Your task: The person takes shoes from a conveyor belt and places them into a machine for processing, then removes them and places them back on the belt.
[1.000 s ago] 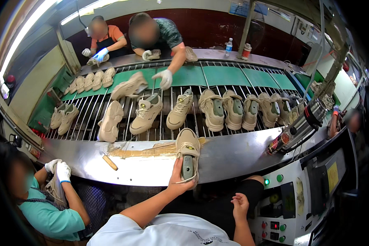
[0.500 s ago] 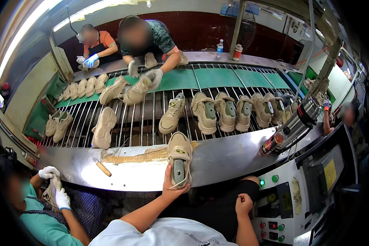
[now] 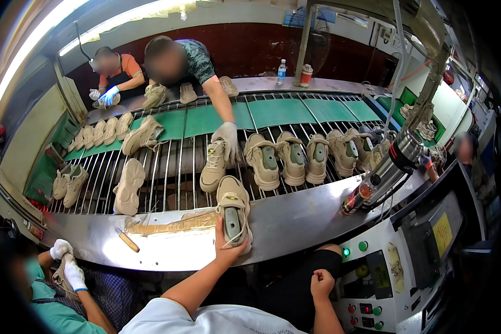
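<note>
Beige sneakers (image 3: 295,158) line a conveyor of metal rods and green panels (image 3: 278,111), where a co-worker's gloved hand (image 3: 226,139) rests on one shoe (image 3: 213,165). A wooden-handled tool (image 3: 127,240) lies on the steel bench (image 3: 300,217); two bottles (image 3: 281,72) stand beyond, possibly drinks.

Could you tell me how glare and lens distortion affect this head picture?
Head view: a ceiling light strip blows out white; glare washes the steel bench beside the left hand on the beige shoe; fisheye bends the bench edge and darkens the corners.
</note>
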`<action>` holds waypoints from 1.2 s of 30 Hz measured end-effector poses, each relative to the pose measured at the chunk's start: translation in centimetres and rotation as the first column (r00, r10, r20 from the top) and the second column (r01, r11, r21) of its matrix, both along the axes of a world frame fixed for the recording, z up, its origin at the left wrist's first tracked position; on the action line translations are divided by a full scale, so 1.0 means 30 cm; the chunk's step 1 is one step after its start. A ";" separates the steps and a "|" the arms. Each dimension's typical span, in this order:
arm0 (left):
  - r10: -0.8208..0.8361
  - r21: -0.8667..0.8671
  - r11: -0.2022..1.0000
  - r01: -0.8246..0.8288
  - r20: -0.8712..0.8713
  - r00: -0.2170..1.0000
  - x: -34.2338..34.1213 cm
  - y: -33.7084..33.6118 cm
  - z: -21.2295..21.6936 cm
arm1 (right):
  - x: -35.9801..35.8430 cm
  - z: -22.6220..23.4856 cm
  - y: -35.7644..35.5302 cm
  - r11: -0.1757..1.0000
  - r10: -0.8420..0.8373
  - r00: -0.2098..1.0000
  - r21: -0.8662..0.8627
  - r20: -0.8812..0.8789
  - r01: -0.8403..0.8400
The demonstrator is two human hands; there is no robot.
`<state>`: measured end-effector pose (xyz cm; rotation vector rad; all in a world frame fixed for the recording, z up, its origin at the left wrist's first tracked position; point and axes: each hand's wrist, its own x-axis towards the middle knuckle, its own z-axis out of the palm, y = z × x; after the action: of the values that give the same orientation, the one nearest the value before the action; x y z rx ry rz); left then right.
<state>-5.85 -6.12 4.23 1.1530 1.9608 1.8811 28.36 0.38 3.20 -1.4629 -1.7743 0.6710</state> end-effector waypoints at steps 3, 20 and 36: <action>0.013 0.063 0.998 -0.015 0.036 0.999 -0.040 0.069 -0.024 | 0.006 -0.005 -0.003 1.000 0.012 1.000 0.003 0.023 -0.012; 0.337 -0.228 0.893 -0.389 -0.236 0.911 -0.429 0.481 0.058 | 0.013 -0.020 0.004 0.998 -0.017 1.000 -0.067 -0.025 0.016; -0.016 -0.387 0.914 -0.125 -0.341 0.940 -0.648 0.447 0.146 | 0.027 -0.044 -0.005 0.994 -0.052 0.995 -0.100 -0.081 0.043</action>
<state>-25.30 7.28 8.60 1.3621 2.4350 1.2591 29.16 0.24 1.87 -1.5157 -1.6582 0.7933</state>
